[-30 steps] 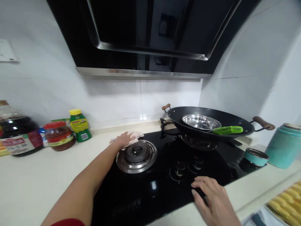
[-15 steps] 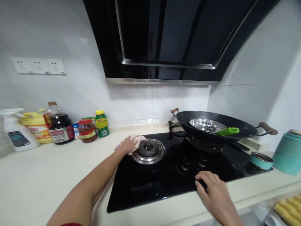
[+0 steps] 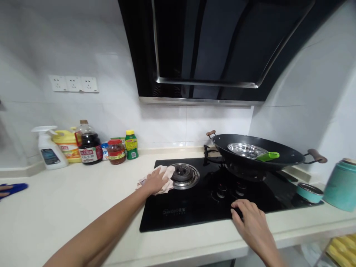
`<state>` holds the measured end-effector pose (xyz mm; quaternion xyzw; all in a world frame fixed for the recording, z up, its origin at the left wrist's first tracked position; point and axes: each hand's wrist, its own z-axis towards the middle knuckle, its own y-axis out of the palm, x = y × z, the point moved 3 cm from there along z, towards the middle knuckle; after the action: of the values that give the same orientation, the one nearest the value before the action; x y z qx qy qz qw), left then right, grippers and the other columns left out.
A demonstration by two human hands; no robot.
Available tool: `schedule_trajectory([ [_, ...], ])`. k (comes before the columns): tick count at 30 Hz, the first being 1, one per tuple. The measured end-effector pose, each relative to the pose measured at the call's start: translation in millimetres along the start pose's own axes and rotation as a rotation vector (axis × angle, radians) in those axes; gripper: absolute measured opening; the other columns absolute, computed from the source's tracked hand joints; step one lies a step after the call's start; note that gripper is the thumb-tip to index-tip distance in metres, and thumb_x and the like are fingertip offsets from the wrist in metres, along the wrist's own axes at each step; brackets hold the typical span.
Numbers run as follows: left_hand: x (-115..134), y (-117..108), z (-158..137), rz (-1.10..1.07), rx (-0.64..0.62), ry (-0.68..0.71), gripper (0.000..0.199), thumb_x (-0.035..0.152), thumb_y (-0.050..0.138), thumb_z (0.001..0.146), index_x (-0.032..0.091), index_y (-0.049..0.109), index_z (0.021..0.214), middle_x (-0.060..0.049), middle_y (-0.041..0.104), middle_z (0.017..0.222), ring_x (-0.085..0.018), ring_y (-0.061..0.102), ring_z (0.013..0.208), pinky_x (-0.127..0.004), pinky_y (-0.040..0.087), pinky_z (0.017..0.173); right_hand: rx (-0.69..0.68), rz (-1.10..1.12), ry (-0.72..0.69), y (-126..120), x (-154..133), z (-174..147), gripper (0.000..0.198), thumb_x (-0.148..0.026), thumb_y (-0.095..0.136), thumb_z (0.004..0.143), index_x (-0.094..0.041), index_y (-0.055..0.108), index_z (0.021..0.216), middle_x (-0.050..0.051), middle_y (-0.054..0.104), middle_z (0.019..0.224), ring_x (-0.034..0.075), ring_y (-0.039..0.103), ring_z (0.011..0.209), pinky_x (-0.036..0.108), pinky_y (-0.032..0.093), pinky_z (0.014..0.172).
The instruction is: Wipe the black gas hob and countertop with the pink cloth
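Note:
My left hand presses down on a pale pink cloth, fingers over its folds. The cloth lies bunched at the left edge of the black glass stove, against the metal ring of the left burner. On the stove's front edge rests my right hand, holding nothing, its fingers bent and the thumb apart. Two control knobs are just beyond it. A large black wok sits over the right burner, with a steel bowl and a green-handled utensil inside.
Along the back wall stand a spray bottle, a dark sauce bottle, a red-lidded jar and a green bottle. Teal containers are at right. Another person's hand touches a blue cloth at far left.
My left hand and the cloth have slid toward the front-left of the burner. The view has turned left, bringing the blue cloth and other hand in. My right hand stays put.

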<state>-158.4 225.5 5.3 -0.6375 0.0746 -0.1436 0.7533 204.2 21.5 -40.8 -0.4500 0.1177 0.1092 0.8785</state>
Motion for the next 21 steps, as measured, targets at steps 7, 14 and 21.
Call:
schedule_trajectory([
  [7,22.0,-6.3,-36.9,0.012,0.024,0.077,0.052,0.046,0.035,0.099,0.027,0.047,0.146,-0.009,0.035,0.162,-0.029,0.032,0.148,-0.048,0.03,0.117,0.01,-0.018,-0.011,-3.0,-1.8,-1.4,0.022,-0.036,0.045,0.095,-0.025,0.064,0.101,0.006,0.065,0.112,0.025,0.057,0.101,0.041,0.04,0.086],
  [14,52.9,-9.7,-60.9,0.013,0.043,0.146,0.049,0.043,0.04,0.098,0.03,0.05,0.144,-0.008,0.041,0.158,-0.031,0.037,0.145,-0.052,0.032,0.115,0.027,-0.037,-0.025,-1.9,-2.9,-1.8,0.023,-0.036,0.045,0.095,-0.025,0.064,0.102,0.006,0.065,0.112,0.026,0.058,0.103,0.042,0.041,0.086],
  [21,92.7,-17.1,-81.9,-0.04,-0.02,0.233,0.052,0.047,0.044,0.096,0.03,0.053,0.144,-0.011,0.04,0.158,-0.038,0.038,0.143,-0.059,0.031,0.113,0.033,-0.035,-0.029,-0.7,-2.4,-2.0,0.024,-0.036,0.046,0.095,-0.025,0.066,0.103,0.007,0.066,0.112,0.027,0.058,0.102,0.043,0.042,0.086],
])
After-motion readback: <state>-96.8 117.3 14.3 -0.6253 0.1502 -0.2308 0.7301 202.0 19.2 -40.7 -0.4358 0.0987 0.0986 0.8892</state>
